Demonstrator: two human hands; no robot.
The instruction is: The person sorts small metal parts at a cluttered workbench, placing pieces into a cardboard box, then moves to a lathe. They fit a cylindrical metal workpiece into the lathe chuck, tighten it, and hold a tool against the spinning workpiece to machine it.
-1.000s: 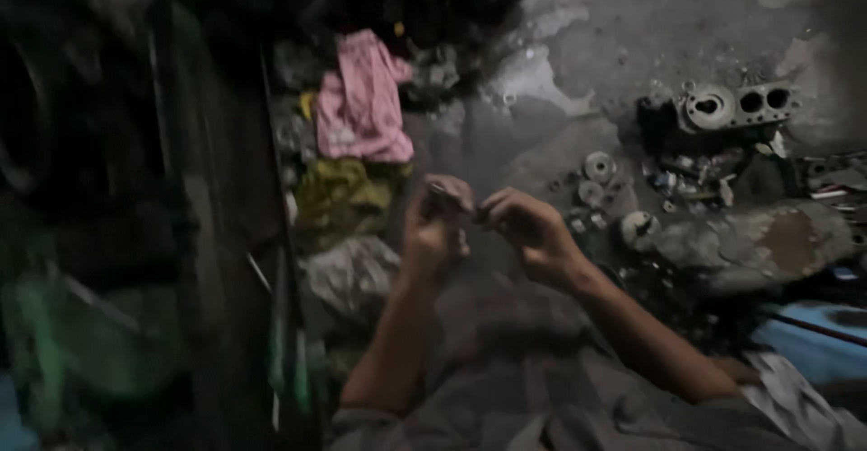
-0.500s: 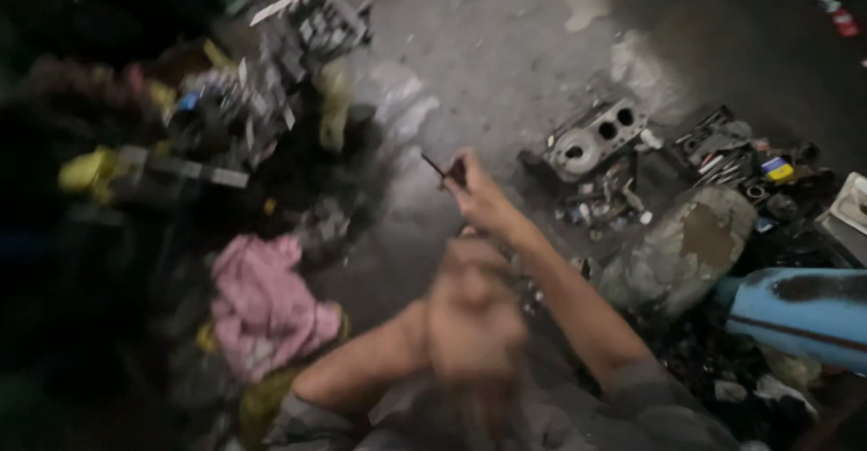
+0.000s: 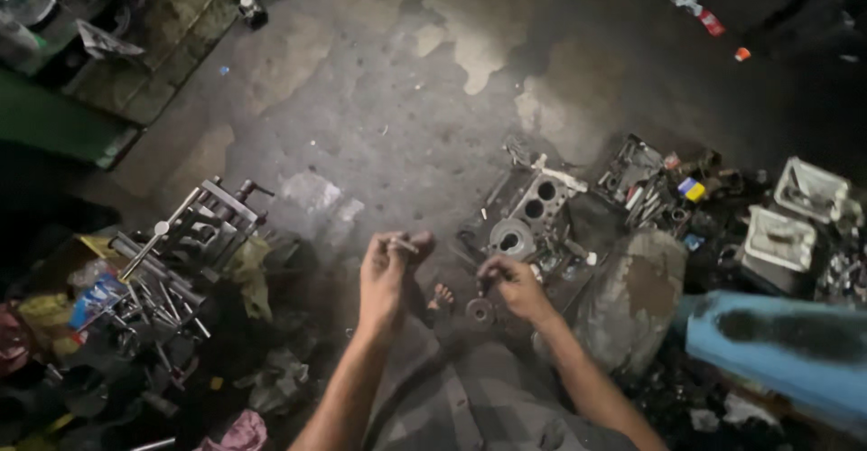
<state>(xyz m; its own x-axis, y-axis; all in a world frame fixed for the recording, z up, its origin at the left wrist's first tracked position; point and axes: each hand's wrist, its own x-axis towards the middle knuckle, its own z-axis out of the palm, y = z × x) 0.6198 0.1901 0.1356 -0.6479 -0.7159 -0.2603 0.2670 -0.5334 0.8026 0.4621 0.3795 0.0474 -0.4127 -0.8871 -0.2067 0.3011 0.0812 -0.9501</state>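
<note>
My left hand (image 3: 386,275) is raised over the floor, its fingers closed on a small thin metal part (image 3: 399,245) held at the fingertips. My right hand (image 3: 512,284) is lower and to the right, with the fingers curled around something small and dark that I cannot make out. It hovers just above a small round metal piece (image 3: 479,311) on the floor. A grey engine block (image 3: 528,212) with round bores lies right behind the right hand. My toes (image 3: 441,297) show between the two hands.
A pile of metal tools and machine parts (image 3: 172,261) sits at left. An open tool case (image 3: 637,180) and white trays (image 3: 781,234) lie at right, next to a stained grey sack (image 3: 632,297) and a blue object (image 3: 777,343). A pink rag (image 3: 239,433) lies at the bottom.
The view has swung, so the pink rag has left the middle and the floor has come into view. My hands have separated: the left one rose with the small part, the right one dropped toward the engine block.
</note>
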